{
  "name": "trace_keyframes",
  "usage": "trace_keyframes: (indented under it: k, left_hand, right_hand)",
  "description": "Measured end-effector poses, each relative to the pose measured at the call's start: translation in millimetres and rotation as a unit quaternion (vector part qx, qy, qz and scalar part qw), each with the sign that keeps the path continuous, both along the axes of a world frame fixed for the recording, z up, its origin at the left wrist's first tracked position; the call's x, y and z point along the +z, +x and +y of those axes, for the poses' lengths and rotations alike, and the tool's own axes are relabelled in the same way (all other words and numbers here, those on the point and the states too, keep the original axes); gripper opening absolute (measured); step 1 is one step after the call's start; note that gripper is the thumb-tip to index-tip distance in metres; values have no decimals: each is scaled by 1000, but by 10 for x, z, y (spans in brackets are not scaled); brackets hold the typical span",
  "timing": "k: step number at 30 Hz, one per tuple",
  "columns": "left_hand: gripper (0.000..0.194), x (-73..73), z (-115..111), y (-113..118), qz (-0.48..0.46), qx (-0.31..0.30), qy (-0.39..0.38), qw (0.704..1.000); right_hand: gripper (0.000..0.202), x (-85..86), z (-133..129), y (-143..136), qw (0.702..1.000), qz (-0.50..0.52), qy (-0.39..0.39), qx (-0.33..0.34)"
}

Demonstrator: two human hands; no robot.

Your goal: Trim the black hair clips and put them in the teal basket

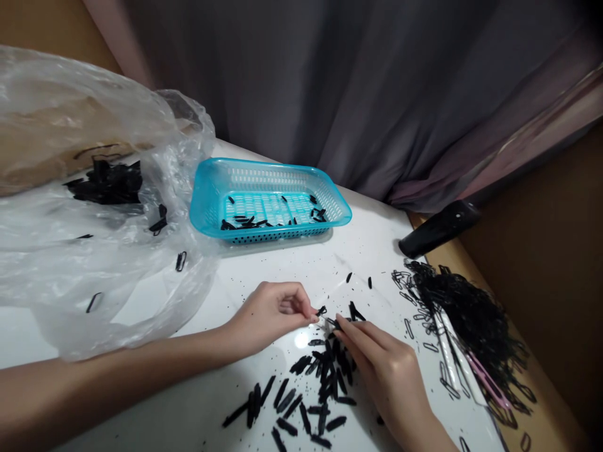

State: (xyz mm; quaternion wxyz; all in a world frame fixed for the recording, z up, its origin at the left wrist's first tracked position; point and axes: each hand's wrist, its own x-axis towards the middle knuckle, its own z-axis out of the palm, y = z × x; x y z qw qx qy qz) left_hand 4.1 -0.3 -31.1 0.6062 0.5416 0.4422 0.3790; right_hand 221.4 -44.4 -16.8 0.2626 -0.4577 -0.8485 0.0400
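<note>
though small, black items (321,311) in both hands (271,317) (389,370)

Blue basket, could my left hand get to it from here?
Probably yes: your left hand is just in front of the blue basket, with nothing bulky between them on the white tabletop.

We see a grey curtain (282,81) behind the white counter (377,232), and a black cylindrical object (438,229) rightward.

grey-mauve curtain (282,75) behind | white tabletop (372,238), light glare | brown surface (541,188) at right
</note>
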Motion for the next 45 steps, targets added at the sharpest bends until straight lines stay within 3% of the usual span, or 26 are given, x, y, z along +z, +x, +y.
trace_keyframes:
  k: [6,15,30,38,45]
  left_hand:
    - [9,-1,-19,-4,39,-27,47,998]
    - [8,2,-5,0,17,-41,14,999]
    - [15,-9,0,6,26,-37,0,999]
    - [16,31,25,-11,11,-40,4,999]
    - [20,32,33,-38,82,-101,131,983]
  right_hand:
    - [25,4,-17,-26,1000,8,-6,14]
    - [22,14,-18,-11,999,29,2,38]
    - [27,54,-63,-63,987,115,-64,93]
    - [33,73,30,92,996,77,-28,32]
    - [22,65,24,62,984,156,-82,-22]
